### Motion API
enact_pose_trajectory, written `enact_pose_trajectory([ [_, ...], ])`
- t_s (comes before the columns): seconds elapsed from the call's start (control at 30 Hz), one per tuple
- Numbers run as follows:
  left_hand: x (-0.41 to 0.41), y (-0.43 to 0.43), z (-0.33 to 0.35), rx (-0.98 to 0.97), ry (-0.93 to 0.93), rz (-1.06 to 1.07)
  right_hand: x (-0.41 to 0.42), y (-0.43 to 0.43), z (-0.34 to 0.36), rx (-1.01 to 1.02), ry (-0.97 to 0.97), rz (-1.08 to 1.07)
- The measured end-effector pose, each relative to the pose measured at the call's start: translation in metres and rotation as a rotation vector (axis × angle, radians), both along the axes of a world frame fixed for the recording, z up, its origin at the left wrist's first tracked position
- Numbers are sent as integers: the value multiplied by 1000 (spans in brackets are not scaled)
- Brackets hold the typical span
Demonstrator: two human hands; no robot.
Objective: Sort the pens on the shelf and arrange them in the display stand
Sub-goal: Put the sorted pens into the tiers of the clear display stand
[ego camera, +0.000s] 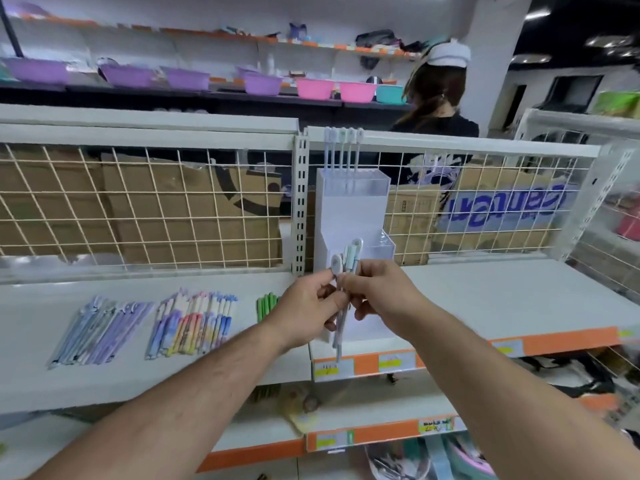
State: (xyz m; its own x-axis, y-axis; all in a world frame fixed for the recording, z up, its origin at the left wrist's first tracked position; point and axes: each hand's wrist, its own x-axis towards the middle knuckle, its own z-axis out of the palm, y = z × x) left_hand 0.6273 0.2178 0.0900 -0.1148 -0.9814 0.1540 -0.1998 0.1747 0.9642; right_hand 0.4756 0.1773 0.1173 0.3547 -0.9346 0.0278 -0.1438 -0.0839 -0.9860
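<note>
A white tiered display stand (349, 209) stands on the white shelf (502, 299), with several pale pens (341, 147) upright in its top clear tier. In front of the stand, my left hand (304, 313) and my right hand (377, 289) both grip a small bunch of pale pens (348, 261), caps up, tips hanging below my fingers. On the shelf to the left lie a row of lilac and blue pens (100, 330), a row of multicoloured pens (194, 323) and a few green pens (266, 304).
A wire mesh back panel (156, 206) with cardboard boxes behind it closes the shelf's rear. A person in a dark top (436, 112) stands beyond the shelf. Coloured plastic basins (256, 83) line the far shelves. Orange price strips (554, 344) mark the shelf's front edge.
</note>
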Motion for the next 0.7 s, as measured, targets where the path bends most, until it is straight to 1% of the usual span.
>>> enact_pose_trajectory([
  [0.1,-3,-20,5,9,-53,-44,-5,-20,0,-13,-6,-34],
  [0.3,-2,-76,13,-48,-149,8,-2,-67,10,-42,13,-99],
  [0.5,-10,-123,17,-89,-121,88,2,-105,26,-52,-112,-194],
  [0.6,-13,-137,25,-95,-96,137,-1,-123,31,-54,-128,-180],
  [0.7,-18,-152,33,-116,-78,173,-9,-142,40,-68,-127,-122],
])
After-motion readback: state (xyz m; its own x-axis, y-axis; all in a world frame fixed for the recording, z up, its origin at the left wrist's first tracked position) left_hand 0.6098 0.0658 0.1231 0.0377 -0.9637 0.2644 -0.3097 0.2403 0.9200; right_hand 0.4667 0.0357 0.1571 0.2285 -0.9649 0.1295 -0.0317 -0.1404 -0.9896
